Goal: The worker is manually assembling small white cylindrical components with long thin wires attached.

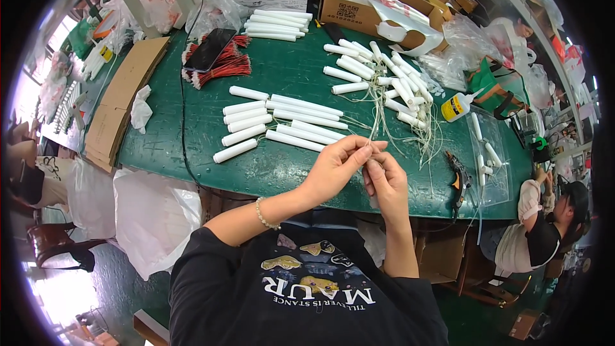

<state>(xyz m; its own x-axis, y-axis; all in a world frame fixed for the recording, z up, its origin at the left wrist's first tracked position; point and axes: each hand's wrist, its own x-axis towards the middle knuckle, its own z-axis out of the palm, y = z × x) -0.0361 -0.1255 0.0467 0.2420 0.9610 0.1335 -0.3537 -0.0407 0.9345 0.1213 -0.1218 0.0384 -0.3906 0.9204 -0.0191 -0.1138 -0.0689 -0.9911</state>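
Note:
Over the table's near edge, my left hand [338, 165] and my right hand [389, 187] meet with fingertips pinched together. Thin pale cords [377, 118] run from a tangled pile down to the left fingertips, which are closed on them. Whatever the right fingers pinch is too small to make out. Left of the hands lie white tubes [306, 113] in two rows, some with cords trailing from their ends. Beyond and to the right, more white tubes [403, 86] are heaped with their cords tangled.
Right of my hands lie orange-and-black pliers [459, 186] and a glue bottle [455, 107]. Several short tubes rest on a clear sheet [496, 182]. A phone [210, 50] lies on red wires [225, 69]. A black cable [184, 122] crosses the left side. Cardboard [125, 102] lies left; a person [544, 237] sits right.

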